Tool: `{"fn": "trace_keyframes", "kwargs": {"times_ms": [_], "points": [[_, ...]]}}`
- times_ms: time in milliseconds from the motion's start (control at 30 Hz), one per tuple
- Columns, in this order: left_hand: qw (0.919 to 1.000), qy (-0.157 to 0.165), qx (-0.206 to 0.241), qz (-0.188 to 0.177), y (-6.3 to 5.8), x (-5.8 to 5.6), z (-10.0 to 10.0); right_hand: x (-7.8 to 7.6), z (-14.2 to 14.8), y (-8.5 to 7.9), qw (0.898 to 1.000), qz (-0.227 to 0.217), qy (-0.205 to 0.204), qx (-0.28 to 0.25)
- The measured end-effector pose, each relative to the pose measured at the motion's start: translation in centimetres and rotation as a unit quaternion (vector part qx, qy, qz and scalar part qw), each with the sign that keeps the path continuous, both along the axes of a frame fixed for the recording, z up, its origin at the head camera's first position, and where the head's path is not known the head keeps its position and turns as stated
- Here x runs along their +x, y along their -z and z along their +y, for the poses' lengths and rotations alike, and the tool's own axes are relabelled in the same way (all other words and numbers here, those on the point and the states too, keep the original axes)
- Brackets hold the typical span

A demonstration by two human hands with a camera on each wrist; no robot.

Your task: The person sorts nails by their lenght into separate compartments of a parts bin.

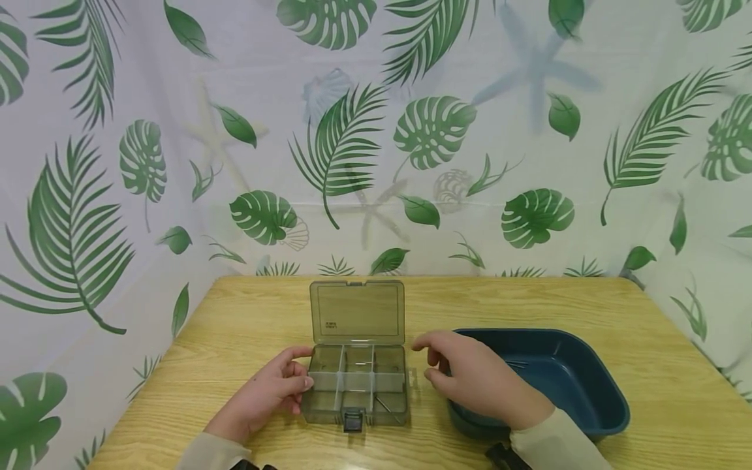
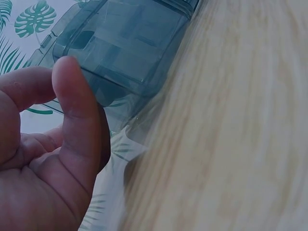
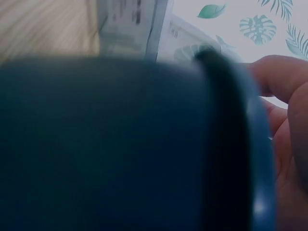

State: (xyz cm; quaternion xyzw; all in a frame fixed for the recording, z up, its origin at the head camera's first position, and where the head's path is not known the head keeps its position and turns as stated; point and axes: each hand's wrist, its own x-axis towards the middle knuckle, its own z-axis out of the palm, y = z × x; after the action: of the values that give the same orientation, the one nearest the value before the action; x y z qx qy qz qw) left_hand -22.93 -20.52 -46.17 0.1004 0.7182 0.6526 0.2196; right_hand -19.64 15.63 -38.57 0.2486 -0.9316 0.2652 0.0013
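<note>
A translucent grey compartment box (image 1: 355,378) stands on the table with its lid (image 1: 357,312) raised at the back. Clear dividers split it into several sections, and thin metal nails (image 1: 388,408) lie in the front right one. My left hand (image 1: 276,382) rests against the box's left side, index finger by the back corner and thumb at the side wall. Over the left rim of a dark blue basin (image 1: 587,385), my right hand (image 1: 470,372) hovers with loosely bent fingers, index pointing toward the box; nothing shows between them. A few nails (image 1: 517,364) lie in the basin.
The wooden table (image 1: 258,313) reaches back to a leaf-printed cloth (image 1: 352,215), which also hangs at both sides. In front of the box sticks out its dark latch (image 1: 353,421). The basin wall (image 3: 120,144) fills much of the right wrist view.
</note>
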Motion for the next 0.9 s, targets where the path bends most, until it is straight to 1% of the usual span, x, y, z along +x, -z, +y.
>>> {"fn": "trace_keyframes", "kwargs": {"times_ms": [167,400,533,667,900], "points": [[1.0000,-0.003,-0.004,0.001,0.1,0.1,-0.2,-0.1,2.5,0.5,1.000,-0.009,0.023,0.010],[0.9999,-0.010,0.001,-0.005,0.2,0.1,-0.2,-0.2,6.1,0.7,0.997,-0.052,0.059,0.023],[0.9999,-0.011,0.000,-0.004,0.1,0.2,-0.1,-0.2,8.0,1.0,0.995,-0.065,0.069,0.038],[0.9999,-0.010,0.002,-0.004,0.1,0.1,-0.1,-0.3,9.5,1.5,0.994,-0.068,0.067,0.046],[1.0000,-0.006,0.005,-0.004,0.2,-0.2,-0.2,-0.6,11.0,2.7,0.991,-0.090,0.068,0.068]]}}
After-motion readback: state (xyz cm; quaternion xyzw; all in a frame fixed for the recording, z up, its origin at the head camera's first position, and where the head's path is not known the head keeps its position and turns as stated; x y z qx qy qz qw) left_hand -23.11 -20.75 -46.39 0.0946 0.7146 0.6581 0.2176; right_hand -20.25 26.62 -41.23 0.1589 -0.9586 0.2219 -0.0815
